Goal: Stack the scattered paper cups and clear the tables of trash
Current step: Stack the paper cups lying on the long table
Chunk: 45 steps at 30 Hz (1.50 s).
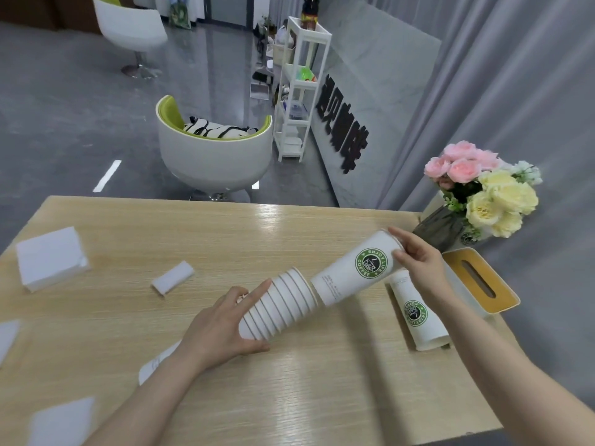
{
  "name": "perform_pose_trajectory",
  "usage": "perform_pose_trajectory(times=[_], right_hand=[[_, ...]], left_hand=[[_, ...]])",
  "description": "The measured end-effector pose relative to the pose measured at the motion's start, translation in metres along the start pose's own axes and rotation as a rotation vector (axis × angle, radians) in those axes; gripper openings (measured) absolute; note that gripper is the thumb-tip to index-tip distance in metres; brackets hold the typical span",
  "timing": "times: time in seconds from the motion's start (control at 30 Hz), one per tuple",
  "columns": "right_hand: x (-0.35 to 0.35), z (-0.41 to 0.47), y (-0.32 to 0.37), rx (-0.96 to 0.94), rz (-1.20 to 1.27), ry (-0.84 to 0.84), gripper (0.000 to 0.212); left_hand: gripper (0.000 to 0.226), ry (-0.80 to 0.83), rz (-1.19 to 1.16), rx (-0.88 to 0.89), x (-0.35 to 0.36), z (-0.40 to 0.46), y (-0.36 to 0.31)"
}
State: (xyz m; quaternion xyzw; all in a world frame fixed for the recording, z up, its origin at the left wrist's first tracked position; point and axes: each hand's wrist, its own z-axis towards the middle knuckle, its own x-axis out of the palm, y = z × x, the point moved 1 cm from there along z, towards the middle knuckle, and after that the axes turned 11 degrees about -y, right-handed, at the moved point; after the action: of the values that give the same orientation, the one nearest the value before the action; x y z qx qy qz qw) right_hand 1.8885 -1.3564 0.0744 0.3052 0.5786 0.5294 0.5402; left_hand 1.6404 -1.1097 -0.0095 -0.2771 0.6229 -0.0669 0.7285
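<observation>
Cups are what you are handling: your left hand (222,329) curls its thumb and fingers around a nested stack of cups (280,305), white paper with many rolled rims showing as close rings, held tilted above the middle of the table (289,397) with the open mouth pointing up and to the right. Your right hand (418,262) pinches the rim end of a single tall cup (354,268), white with a round green coffee logo, its narrow base right at the mouth of the stack; you cannot tell whether it has entered. Another logo cup (418,313) lies on its side on the table, near right, partly behind your right forearm. Under your left wrist a further white cup-like thing (157,362) is mostly hidden. White napkins are blurred: a napkin pile (48,255) at far left, a small folded piece (174,278) near it, and loose sheets (61,420) cut off at the near left edge. On the light wood-grain surface a tissue box (483,281) with a yellow top sits at the right, and a dark vase of pink and cream flowers (483,188) stands beyond it. Past the table you see a grey floor, a white tub chair (212,156) with green lining, a white shelf unit (299,91) and grey curtains (515,75).
</observation>
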Motion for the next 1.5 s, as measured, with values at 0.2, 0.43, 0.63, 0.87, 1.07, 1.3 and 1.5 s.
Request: perform_pose_trajectory(times=[0.2,0.43,0.63,0.87,1.07,1.3,1.5], right_hand=[[0.008,-0.010,-0.007,0.066,0.087,-0.025,0.041],[0.037,-0.034,-0.016,0.183,0.133,0.117,0.040],[0.055,-0.054,-0.018,0.228,0.175,0.250,0.041],[0.060,-0.072,-0.031,0.257,0.202,0.290,0.042],[0.051,-0.082,-0.049,0.342,0.223,0.194,0.043],[0.021,-0.091,-0.082,0.421,0.218,-0.110,0.047],[-0.027,-0.096,-0.121,0.568,0.060,-0.681,0.039]], left_hand=[[0.109,0.004,-0.020,0.037,0.003,0.001,-0.006],[0.111,0.005,-0.027,0.069,0.008,0.007,-0.012],[0.112,0.012,-0.025,0.072,0.015,0.012,-0.017],[0.111,0.029,-0.018,0.095,0.027,0.020,-0.026],[0.115,0.090,0.024,0.113,0.046,0.028,-0.035],[0.113,0.143,0.064,0.139,0.074,0.037,-0.045],[0.112,0.133,0.033,0.117,0.082,0.044,-0.050]])
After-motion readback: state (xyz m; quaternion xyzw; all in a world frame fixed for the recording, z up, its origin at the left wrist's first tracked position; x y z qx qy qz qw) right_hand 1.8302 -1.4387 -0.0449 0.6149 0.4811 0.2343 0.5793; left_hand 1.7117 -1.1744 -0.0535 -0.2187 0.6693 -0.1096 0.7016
